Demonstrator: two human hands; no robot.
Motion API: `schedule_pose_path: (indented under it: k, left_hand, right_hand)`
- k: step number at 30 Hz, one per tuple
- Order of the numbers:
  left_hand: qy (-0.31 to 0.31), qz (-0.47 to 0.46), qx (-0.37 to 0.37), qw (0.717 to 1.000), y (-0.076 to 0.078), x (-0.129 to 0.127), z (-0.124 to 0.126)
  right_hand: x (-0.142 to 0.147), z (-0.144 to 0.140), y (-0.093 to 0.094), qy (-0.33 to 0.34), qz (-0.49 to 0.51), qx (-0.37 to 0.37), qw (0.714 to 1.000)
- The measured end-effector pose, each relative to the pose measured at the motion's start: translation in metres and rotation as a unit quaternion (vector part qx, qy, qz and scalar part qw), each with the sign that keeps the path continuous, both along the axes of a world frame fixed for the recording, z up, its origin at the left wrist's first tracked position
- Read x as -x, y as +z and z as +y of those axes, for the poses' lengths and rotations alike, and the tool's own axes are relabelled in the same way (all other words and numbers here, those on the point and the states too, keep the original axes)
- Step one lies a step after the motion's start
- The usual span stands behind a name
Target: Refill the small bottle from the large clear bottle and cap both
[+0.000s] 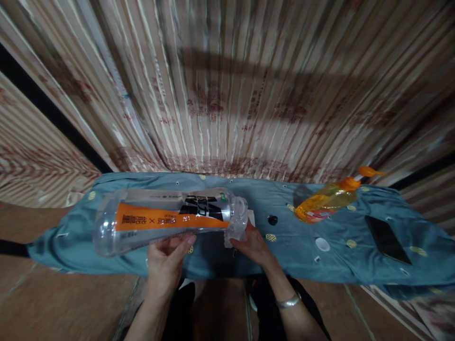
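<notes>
A large clear plastic bottle (170, 215) with an orange and black label lies sideways over the cloth-covered table, its neck toward the right. My left hand (167, 258) is wrapped under the bottle's middle, thumb along the near side. At the bottle's neck, my right hand (254, 246) pinches a crumpled white tissue (237, 227), which touches the neck. The bottle's mouth is partly covered by the tissue. To the right of that hand sits a small black cap (272, 219).
A pump bottle of yellow-orange liquid (325, 201) stands at the right on the blue-green patterned cloth (249, 265). Nearer the right end are a dark phone (387, 239) and a white round spot (323, 244), possibly a disc. A striped curtain (220, 94) hangs behind the table.
</notes>
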State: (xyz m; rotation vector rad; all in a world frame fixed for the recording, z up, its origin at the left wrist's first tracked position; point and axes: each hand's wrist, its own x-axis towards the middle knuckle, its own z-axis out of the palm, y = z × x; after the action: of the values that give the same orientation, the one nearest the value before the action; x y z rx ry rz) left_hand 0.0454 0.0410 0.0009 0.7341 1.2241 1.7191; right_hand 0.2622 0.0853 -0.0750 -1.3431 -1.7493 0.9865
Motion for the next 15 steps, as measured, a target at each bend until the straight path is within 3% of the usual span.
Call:
schedule_pose_path:
  k: [6,15]
  left_hand:
    - [-0.015,-0.003,0.025,1.000,0.0064,-0.0009,0.0013]
    - [0.016,0.002,0.016,1.000,0.0094,-0.0051,0.0053]
  right_hand:
    - [-0.0006,-0.0001,-0.0009,-0.003,-0.011,-0.002,1.000]
    - [0.0007,-0.0005,0.0038,-0.016,-0.014,0.012,1.000]
